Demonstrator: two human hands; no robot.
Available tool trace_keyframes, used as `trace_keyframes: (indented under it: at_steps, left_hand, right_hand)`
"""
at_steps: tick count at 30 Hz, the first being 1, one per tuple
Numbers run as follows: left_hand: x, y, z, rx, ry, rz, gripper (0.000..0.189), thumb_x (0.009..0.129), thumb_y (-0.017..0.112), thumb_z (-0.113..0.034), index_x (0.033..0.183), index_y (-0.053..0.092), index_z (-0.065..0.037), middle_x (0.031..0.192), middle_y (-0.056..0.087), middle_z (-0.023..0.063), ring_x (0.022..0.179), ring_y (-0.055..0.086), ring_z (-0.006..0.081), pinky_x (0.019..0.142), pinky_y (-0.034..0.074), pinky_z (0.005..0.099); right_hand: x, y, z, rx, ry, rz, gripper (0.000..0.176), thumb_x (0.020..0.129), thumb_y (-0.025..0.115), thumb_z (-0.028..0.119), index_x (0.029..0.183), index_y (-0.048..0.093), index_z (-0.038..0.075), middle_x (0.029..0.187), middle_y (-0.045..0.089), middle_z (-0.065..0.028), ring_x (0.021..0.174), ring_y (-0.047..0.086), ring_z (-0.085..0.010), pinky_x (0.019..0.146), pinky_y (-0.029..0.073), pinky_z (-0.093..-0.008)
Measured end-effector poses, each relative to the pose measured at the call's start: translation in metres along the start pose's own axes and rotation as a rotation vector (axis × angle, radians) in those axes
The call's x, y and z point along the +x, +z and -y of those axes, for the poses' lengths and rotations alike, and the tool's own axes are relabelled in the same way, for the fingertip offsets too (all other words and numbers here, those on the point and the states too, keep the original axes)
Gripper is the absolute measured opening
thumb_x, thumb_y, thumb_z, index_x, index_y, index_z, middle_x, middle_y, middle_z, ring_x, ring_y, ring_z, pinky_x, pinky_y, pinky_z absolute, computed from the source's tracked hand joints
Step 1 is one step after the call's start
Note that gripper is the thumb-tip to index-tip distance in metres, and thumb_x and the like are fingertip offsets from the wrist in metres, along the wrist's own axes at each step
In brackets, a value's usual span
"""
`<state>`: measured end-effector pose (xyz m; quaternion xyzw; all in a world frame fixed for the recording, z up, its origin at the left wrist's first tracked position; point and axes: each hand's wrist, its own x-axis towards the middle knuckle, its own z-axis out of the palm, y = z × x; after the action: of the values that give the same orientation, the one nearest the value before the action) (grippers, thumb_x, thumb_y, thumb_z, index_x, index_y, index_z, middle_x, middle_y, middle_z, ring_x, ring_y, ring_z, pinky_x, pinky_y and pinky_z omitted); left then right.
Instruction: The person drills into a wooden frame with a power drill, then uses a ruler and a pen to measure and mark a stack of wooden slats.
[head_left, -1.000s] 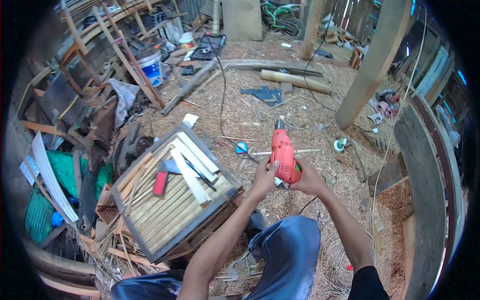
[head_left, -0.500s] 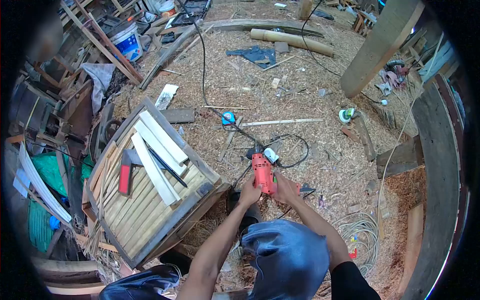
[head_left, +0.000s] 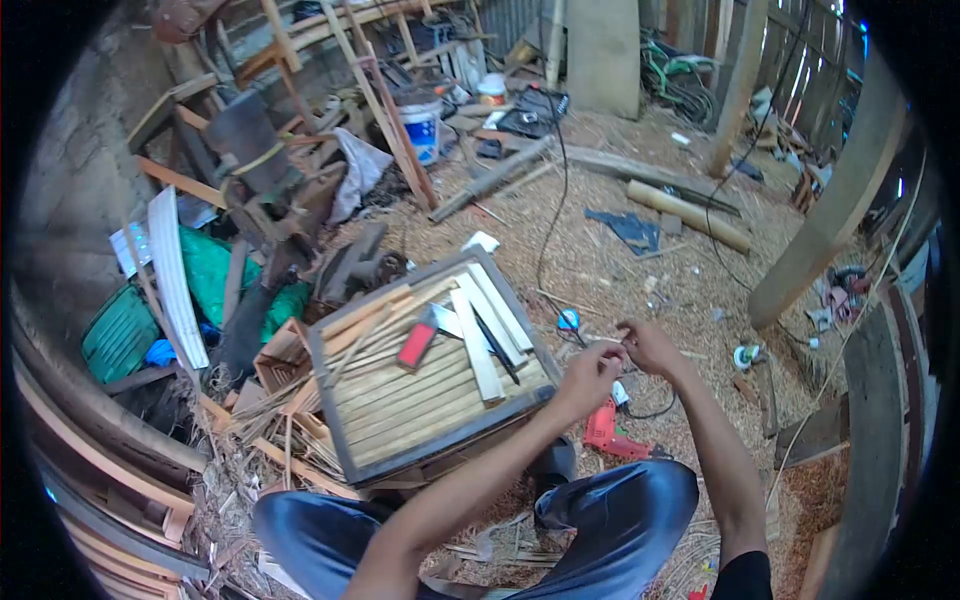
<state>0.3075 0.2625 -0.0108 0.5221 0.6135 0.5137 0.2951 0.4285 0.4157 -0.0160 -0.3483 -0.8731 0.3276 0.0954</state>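
Just above the red power drill (head_left: 606, 428), my left hand (head_left: 592, 374) is closed in a pinch; whatever it holds is too small to make out. My right hand (head_left: 650, 348) is beside it, its fingers curled toward the left hand, and anything between them is too small to tell. The drill lies on the shavings near my knees, touched by neither hand. Left of the hands stands a slatted wooden table (head_left: 400, 420) bearing pale wood strips (head_left: 478, 345), a dark pencil-like rod (head_left: 497, 350) and a red-handled square (head_left: 416, 345).
A blue tape measure (head_left: 569, 319) lies on the floor beyond the hands. Black cables run across the shavings. A wooden post (head_left: 830, 210) stands at the right, a bucket (head_left: 424, 130) at the back, and green sacks (head_left: 205, 270) with scrap wood at the left.
Both hands have let go of the drill, which now lies on the floor, and are raised close together above it. The view has turned left and upward, and the knees are spread.
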Motion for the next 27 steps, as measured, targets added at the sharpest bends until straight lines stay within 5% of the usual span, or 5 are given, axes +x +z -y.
trace_keyframes:
  at_steps: [6, 8, 20, 23, 27]
  left_hand:
    - [-0.027, -0.153, -0.001, 0.483, 0.028, -0.251, 0.020, 0.088, 0.063, -0.017, 0.100, 0.066, -0.001, 0.095, 0.071, 0.0156, 0.080, 0.068, 0.0302, 0.074, 0.053, 0.0396]
    - [-0.045, -0.178, 0.009, 0.475, -0.232, -0.270, 0.027, 0.087, 0.063, -0.023, 0.094, 0.063, 0.002, 0.085, 0.068, 0.0205, 0.083, 0.067, 0.0343, 0.076, 0.053, 0.0431]
    - [-0.036, -0.172, 0.046, 0.383, -0.468, -0.388, 0.050, 0.083, 0.074, -0.033, 0.109, 0.056, 0.006, 0.100, 0.068, 0.0273, 0.099, 0.065, 0.0429, 0.083, 0.052, 0.0487]
    - [-0.029, -0.170, 0.045, 0.496, -0.509, -0.411, 0.051, 0.074, 0.078, -0.042, 0.094, 0.068, 0.004, 0.092, 0.071, 0.0221, 0.088, 0.069, 0.0368, 0.075, 0.053, 0.0453]
    - [-0.015, -0.172, 0.050, 0.444, -0.664, -0.272, 0.054, 0.077, 0.076, -0.043, 0.098, 0.066, 0.006, 0.099, 0.070, 0.0250, 0.095, 0.069, 0.0392, 0.081, 0.054, 0.0481]
  right_hand:
    - [0.033, 0.023, 0.140, -0.209, -0.188, 0.061, 0.031, 0.081, 0.061, 0.012, 0.109, 0.068, 0.005, 0.100, 0.070, -0.0217, 0.094, 0.067, -0.0392, 0.084, 0.054, -0.0462]
    - [0.017, 0.062, 0.162, -0.194, -0.239, -0.111, 0.026, 0.079, 0.065, 0.014, 0.103, 0.066, 0.003, 0.093, 0.069, -0.0236, 0.087, 0.068, -0.0415, 0.078, 0.054, -0.0481]
    - [0.029, 0.115, 0.170, -0.448, -0.324, -0.036, 0.023, 0.080, 0.062, 0.016, 0.097, 0.060, 0.000, 0.082, 0.067, -0.0271, 0.078, 0.067, -0.0438, 0.067, 0.054, -0.0516]
    - [0.029, 0.122, 0.179, -0.486, -0.296, 0.012, 0.020, 0.083, 0.060, 0.011, 0.100, 0.057, -0.001, 0.085, 0.068, -0.0241, 0.082, 0.069, -0.0420, 0.074, 0.056, -0.0508]
    - [0.030, 0.115, 0.188, -0.372, -0.188, 0.128, 0.024, 0.085, 0.059, 0.008, 0.106, 0.054, -0.004, 0.095, 0.067, -0.0289, 0.093, 0.068, -0.0445, 0.078, 0.056, -0.0521]
